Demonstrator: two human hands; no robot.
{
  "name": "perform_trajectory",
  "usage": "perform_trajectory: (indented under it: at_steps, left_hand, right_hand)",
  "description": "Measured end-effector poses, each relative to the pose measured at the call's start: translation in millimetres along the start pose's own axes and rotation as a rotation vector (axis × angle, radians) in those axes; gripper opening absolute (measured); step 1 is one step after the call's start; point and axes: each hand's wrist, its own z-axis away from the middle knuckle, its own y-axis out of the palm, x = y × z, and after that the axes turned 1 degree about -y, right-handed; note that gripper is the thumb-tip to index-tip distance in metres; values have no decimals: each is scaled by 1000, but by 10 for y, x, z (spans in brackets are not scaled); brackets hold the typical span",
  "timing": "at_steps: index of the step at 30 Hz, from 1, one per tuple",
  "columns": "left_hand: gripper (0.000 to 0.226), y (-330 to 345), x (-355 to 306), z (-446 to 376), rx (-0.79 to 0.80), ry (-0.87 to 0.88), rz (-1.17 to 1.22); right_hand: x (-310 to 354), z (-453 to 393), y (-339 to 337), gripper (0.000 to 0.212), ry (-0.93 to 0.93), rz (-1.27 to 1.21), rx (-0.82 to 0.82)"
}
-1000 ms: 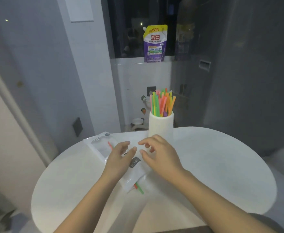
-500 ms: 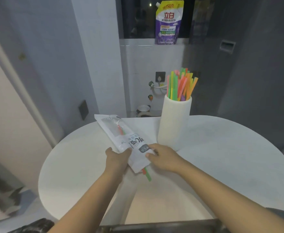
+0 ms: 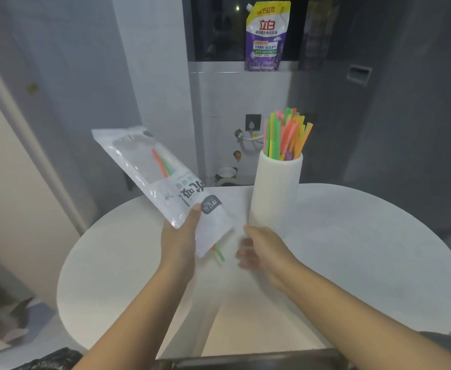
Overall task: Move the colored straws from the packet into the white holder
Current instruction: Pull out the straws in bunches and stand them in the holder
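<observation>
My left hand (image 3: 180,236) grips the clear plastic packet (image 3: 163,180) near its lower end and holds it tilted above the round white table (image 3: 352,263). An orange and a green straw (image 3: 161,164) show inside it, and their ends (image 3: 219,253) poke out of the open bottom. My right hand (image 3: 261,247) hovers just right of those ends, fingers apart and blurred, holding nothing. The white holder (image 3: 275,193) stands upright behind my right hand, filled with several coloured straws (image 3: 285,134).
A purple detergent pouch (image 3: 267,36) stands on the window ledge behind. A wall tap and a small bowl (image 3: 227,173) sit beyond the table's far edge. A dark bar (image 3: 245,360) runs along the near edge.
My left hand has lifted the packet off the table and tilted it upward. My right hand has let go of the packet's end and moved slightly right.
</observation>
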Motion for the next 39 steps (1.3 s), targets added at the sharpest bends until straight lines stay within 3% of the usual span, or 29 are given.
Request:
perform_trajectory:
  at_steps: [3, 6, 10, 14, 18, 21, 26, 29, 34, 39]
  left_hand:
    - [21, 53, -34, 83, 3, 195, -101]
    - [19, 94, -61, 115, 26, 288, -136]
    - [20, 98, -98, 95, 23, 334, -136]
    - [22, 76, -76, 38, -65, 290, -88]
    - [38, 41, -47, -35, -153, 199, -37]
    - [36, -6, 2, -117, -206, 81, 23]
    - [72, -95, 118, -218, -305, -28, -94]
    - [84, -155, 197, -258, -315, -56, -222]
    - [84, -213, 275, -266, -269, -117, -495]
    - [74, -160, 240, -192, -243, -122, -767]
  right_hand:
    - [15, 76, 37, 30, 186, -141, 162]
    - [30, 99, 54, 43, 145, -96, 298]
    - [28, 123, 84, 47, 109, -23, 355]
    - [56, 150, 74, 46, 39, 159, 387]
    - [234, 192, -74, 29, -207, 574, 376]
    - [381, 187, -246, 26, -275, 958, 331]
    - [605, 197, -606, 29, -46, 1347, 466]
    - [714, 196, -849, 27, 16, 1479, 404]
    - [732, 235, -1145, 23, 102, 1607, 300]
    - [704, 328, -1421, 22, 108, 1577, 278]
